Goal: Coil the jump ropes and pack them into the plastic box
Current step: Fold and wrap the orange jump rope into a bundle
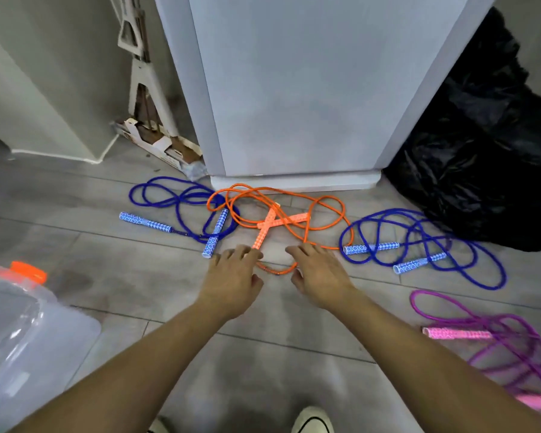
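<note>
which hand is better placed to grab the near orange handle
Left. The left hand has its fingertips right at the near end of the orange handle; the right hand hovers further right, over the orange rope loop.

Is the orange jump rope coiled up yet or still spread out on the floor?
Spread out. The orange jump rope sprawls in loose loops on the floor, its handles crossed, not bundled.

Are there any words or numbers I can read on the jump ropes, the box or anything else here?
None can be read.
Jump rope handles, like the orange handles: only diamond patterns, no letters.
Plastic box: no label shows.
Torn cardboard box: any print is too small and blurred to read.
Black bag: no writing shows.
</note>
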`<state>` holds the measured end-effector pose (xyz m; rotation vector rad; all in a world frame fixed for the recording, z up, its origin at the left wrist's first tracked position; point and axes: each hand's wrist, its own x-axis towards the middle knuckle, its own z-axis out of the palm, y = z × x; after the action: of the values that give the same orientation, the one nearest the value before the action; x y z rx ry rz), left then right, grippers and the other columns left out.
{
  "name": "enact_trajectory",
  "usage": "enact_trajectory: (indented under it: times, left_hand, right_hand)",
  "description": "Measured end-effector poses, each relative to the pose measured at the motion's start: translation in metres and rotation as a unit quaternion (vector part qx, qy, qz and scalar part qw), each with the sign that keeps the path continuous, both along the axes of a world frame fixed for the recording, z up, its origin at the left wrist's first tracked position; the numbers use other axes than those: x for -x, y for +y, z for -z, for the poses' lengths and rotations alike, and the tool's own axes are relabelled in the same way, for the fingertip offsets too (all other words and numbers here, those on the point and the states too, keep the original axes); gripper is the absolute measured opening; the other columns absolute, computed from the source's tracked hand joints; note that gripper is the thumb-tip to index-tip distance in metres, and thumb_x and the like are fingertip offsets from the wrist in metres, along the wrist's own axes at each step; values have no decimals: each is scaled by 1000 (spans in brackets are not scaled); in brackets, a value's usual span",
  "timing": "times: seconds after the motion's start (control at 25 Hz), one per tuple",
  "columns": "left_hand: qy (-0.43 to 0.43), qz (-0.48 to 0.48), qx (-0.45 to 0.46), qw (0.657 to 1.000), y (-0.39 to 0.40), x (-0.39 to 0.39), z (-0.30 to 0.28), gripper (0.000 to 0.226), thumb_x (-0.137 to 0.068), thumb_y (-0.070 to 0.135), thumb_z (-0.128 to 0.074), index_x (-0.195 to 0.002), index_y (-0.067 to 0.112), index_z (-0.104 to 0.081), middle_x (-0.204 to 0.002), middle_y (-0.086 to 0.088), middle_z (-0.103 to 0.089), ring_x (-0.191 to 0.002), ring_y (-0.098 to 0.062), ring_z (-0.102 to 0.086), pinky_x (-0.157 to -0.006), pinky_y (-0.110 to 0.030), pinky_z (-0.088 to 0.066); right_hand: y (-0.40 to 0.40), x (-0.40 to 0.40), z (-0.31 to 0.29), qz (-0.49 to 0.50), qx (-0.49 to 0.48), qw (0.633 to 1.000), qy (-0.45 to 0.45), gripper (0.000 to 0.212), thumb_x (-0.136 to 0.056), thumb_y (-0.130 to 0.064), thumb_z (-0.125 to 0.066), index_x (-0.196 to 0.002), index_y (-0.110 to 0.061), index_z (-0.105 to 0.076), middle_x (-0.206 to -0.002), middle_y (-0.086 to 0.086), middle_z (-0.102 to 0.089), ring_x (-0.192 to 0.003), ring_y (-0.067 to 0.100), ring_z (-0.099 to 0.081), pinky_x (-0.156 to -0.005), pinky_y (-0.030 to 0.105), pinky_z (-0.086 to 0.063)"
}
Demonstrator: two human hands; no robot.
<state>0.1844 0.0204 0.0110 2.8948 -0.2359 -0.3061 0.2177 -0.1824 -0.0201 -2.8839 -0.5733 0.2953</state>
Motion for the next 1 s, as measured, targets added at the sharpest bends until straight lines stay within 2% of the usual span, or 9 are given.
enact_trajectory:
  times: [0.12, 0.24, 0.36, 0.44, 0.6, 0.68, 0.76, 0.84, 1.0]
  left_hand:
    - [35, 20, 2, 999, -10, -33, 48, 55, -82, 35, -45, -136, 27, -50, -140, 0, -49, -122, -30, -51, -97, -41, -39]
    - [53, 10, -16, 998, -24, -68, 93, 53, -94, 37, -49, -146, 30, -38, -153, -4, -34, -130, -31, -43, -102, -43, -37]
    - [99, -16, -56, 993, -36, -95, 129, 55, -99, 35, -43, -151, 30, -27, -158, -12, -20, -135, -34, -36, -106, -46, -36]
    - [122, -21, -101, 987, -37, -102, 147, 51, -100, 28, -41, -150, 25, -29, -159, -13, -16, -135, -35, -35, -107, -47, -35]
    - [89, 6, -136, 987, -27, -91, 162, 44, -97, 13, -44, -139, 24, -40, -140, -8, -36, -121, -31, -44, -97, -44, -40]
    - [94, 1, -119, 988, -14, -76, 161, 35, -99, 16, -42, -132, 24, -49, -133, -7, -42, -119, -30, -46, -93, -43, -41]
    - [114, -21, -95, 989, 6, -55, 161, 27, -98, 23, -47, -123, 24, -58, -125, -6, -50, -115, -30, -52, -91, -42, -45]
    - [137, -64, -49, 987, 29, -28, 157, 22, -94, 27, -55, -112, 21, -66, -114, -8, -56, -105, -32, -59, -85, -43, -51]
    - [188, -111, -31, 975, 56, 28, 140, 16, -95, 23, -52, -106, 21, -63, -107, -9, -55, -96, -34, -64, -81, -40, -51]
  right_hand:
    - [-6, -39, 41, 13, 0, 1000, 8, 55, -85, -25, -59, -140, -20, -52, -132, 6, -58, -118, 33, -56, -97, 44, -43]
    - [-9, -74, 72, 26, 5, 1000, 3, 62, -85, -24, -58, -145, -22, -46, -139, 5, -54, -120, 32, -54, -97, 44, -42]
    - [-7, -106, 94, 34, 11, 999, -7, 65, -85, -31, -59, -147, -24, -42, -140, 5, -50, -123, 30, -50, -98, 43, -40]
    - [-1, -126, 104, 32, 31, 999, -9, 70, -84, -38, -61, -149, -25, -38, -145, 5, -45, -130, 30, -45, -104, 44, -37]
    - [12, -158, 122, 48, 61, 996, 41, 83, -80, -49, -64, -152, -25, -30, -152, 7, -38, -141, 30, -35, -117, 49, -26]
    - [17, -157, 127, 60, 98, 992, 54, 69, -84, -49, -63, -144, -24, -41, -143, 8, -47, -135, 31, -42, -112, 48, -30]
    - [21, -142, 133, 61, 116, 991, 33, 50, -88, -40, -62, -132, -19, -50, -130, 10, -56, -123, 33, -52, -103, 44, -37]
    - [25, -115, 139, 66, 86, 992, 61, 47, -89, -35, -61, -130, -16, -50, -126, 12, -58, -119, 35, -56, -100, 43, -43]
    - [36, -39, 134, 94, -25, 981, 167, 47, -90, -34, -58, -131, -14, -50, -123, 14, -60, -115, 36, -61, -93, 43, -50]
